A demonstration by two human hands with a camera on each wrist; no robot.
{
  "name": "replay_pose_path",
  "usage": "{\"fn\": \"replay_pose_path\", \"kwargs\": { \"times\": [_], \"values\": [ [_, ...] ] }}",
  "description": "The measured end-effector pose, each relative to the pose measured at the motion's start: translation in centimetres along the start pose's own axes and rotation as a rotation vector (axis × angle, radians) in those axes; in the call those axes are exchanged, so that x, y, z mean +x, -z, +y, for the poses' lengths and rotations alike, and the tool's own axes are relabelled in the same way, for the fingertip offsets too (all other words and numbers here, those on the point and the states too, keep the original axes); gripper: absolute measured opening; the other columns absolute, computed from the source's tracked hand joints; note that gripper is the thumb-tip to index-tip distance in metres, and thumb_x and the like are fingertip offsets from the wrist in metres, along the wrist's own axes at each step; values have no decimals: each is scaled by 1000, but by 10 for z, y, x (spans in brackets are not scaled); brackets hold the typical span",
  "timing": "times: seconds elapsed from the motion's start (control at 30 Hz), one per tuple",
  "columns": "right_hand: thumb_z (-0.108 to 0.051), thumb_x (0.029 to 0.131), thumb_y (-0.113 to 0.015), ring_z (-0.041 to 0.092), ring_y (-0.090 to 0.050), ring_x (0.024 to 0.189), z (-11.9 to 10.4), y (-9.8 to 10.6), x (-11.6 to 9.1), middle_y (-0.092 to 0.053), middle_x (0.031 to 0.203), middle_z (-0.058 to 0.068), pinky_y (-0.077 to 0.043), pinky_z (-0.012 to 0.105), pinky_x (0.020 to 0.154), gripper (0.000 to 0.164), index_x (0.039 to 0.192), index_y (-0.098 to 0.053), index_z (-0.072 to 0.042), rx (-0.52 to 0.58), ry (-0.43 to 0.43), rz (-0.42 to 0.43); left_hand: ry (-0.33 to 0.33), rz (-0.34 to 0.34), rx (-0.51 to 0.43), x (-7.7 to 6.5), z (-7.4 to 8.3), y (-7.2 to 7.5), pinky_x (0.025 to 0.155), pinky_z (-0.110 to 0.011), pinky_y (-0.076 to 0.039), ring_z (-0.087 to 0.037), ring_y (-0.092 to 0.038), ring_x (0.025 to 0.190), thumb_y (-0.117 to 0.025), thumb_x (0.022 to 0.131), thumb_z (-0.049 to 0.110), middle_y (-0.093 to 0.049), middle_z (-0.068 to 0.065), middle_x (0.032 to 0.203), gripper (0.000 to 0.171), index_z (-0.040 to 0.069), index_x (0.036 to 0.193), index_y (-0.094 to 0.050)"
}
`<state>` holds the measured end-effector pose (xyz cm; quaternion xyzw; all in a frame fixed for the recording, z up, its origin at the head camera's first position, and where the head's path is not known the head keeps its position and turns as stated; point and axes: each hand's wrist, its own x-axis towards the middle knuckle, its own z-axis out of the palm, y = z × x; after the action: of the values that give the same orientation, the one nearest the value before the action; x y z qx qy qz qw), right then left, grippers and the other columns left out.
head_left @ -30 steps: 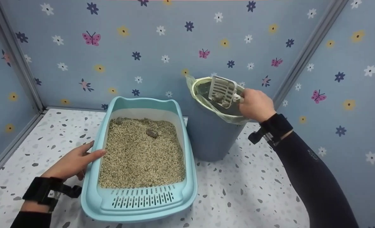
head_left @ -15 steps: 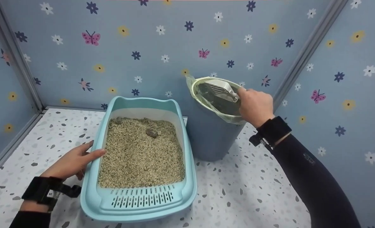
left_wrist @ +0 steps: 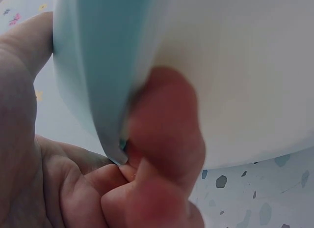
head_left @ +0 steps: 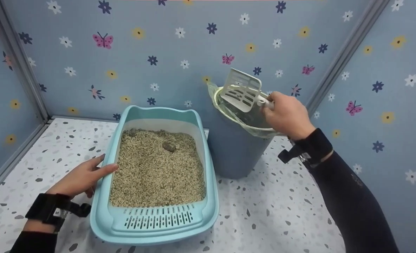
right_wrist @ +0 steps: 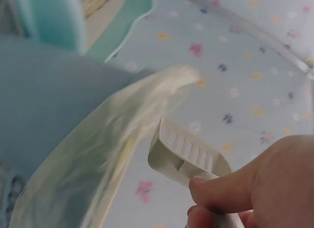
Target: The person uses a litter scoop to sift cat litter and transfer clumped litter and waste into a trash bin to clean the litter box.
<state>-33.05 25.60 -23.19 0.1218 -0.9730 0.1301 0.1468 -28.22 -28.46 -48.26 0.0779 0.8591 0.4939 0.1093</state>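
My right hand (head_left: 288,114) grips the handle of a pale slotted litter scoop (head_left: 242,89) above the mouth of a bin (head_left: 234,151). No clump shows on the scoop's slots. In the right wrist view the thumb lies along the handle of the scoop (right_wrist: 189,152). My left hand (head_left: 79,178) holds the left rim of a light blue litter box (head_left: 213,196), thumb on top. In the left wrist view its fingers (left_wrist: 164,125) curl under the lip of the box (left_wrist: 105,66). Tan pellet litter (head_left: 155,172) fills the box, with a dark clump (head_left: 168,146) on it.
A thin greenish bag (head_left: 253,130) lines the bin and folds over its rim. The bin stands close to the box's right side. Flowered wall panels (head_left: 176,45) enclose the back and sides. The speckled white surface (head_left: 260,211) lies beneath everything.
The scoop held clumps a second ago, then tipped over inside the bin's mouth. Now it is raised and turned back, with no clumps on it. The left hand stays on the rim.
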Motion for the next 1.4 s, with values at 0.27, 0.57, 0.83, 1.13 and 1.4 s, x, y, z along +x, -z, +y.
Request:
{"fn": "replay_pose_path", "kwargs": {
  "times": [0.27,0.57,0.83,1.13,1.4],
  "values": [
    [-24,106,-74,24,-66,77,-51,-8,-22,-75,106,9,-58,41,67,32,132,-66,-8,134,104,-216,7,4,3,1,-4,0,52,-40,-60,-25,-65,58,-56,116,54,-70,-13,92,96,-2,177,-9],
    [-24,104,-76,30,-76,96,-86,-76,-32,-79,107,5,-63,50,87,18,117,-73,-13,-11,313,-329,16,3,1,1,-2,-1,53,-42,-61,-28,-68,60,-58,115,55,-71,-15,99,96,-1,177,-11],
    [-24,100,-77,27,-64,74,-104,-117,-19,-65,79,1,-57,49,65,21,83,-68,-15,-193,276,-465,1,4,7,4,0,-3,51,-41,-60,-28,-67,59,-59,114,55,-72,-15,98,94,1,178,-15],
    [-19,99,-68,24,-51,70,-123,-122,13,-50,75,0,-48,43,61,31,75,-49,-18,-352,237,-631,-13,7,7,7,0,-2,51,-41,-59,-26,-65,57,-58,115,54,-72,-13,94,91,4,178,-15],
    [-17,100,-62,18,-45,60,-129,-129,34,-45,66,-4,-42,35,55,37,66,-47,-20,-410,244,-760,-9,6,-5,4,1,-4,50,-40,-59,-24,-63,55,-59,115,54,-72,-16,100,93,2,178,-15]
  ]
}}
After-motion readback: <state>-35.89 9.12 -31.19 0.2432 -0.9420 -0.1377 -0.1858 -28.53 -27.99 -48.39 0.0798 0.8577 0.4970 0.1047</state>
